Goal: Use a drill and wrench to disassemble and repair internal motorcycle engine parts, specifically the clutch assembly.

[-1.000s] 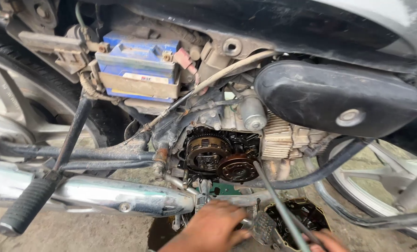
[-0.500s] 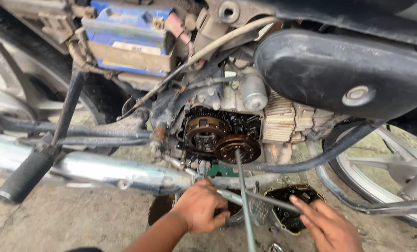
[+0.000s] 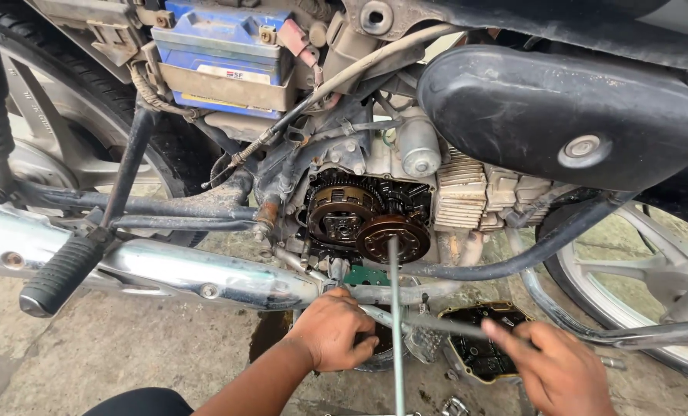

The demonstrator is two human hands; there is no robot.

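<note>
Glossy chrome exhaust pipe (image 3: 205,271); ribbed rubber footpeg (image 3: 57,275).

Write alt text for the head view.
Left hand and right hand work low beside a motorcycle's open engine, where a thin metal rod reaches the exposed clutch. A chrome exhaust pipe runs left.

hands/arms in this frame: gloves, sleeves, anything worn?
Both bare. The left hand has no glove, ring or watch, and its forearm is uncovered all the way to the frame edge. The right hand is also ungloved, slightly motion-blurred, cut off at the wrist, so any sleeve there is out of view.
</note>
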